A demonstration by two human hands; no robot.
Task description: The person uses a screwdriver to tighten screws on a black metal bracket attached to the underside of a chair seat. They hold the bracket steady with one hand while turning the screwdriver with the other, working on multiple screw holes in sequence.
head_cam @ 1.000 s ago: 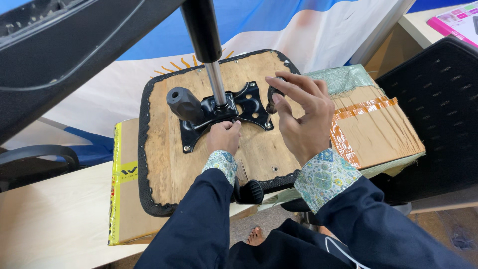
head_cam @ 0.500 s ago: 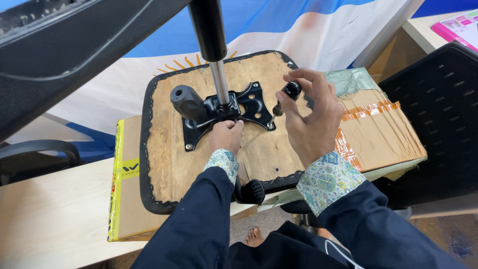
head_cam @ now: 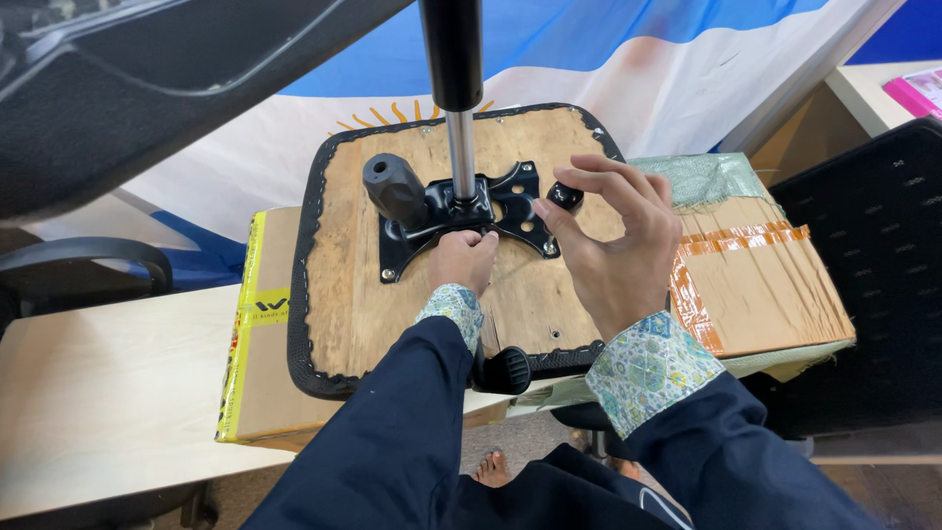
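Looking down from the head camera, I judged the upturned seat board (head_cam: 392,285) might slide off the cardboard box (head_cam: 257,324) if pushed sideways. The left hand (head_cam: 463,260) was curled, pressing the black metal plate (head_cam: 461,218). The right hand (head_cam: 613,245) pinched a small black knob (head_cam: 563,195) beside that plate.

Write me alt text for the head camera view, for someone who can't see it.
A person's left hand grips the black metal plate bolted to an upturned wooden chair seat, while the right hand holds a small black knob at the plate's edge. The seat rests on cardboard boxes, with a gas cylinder standing up from the plate.
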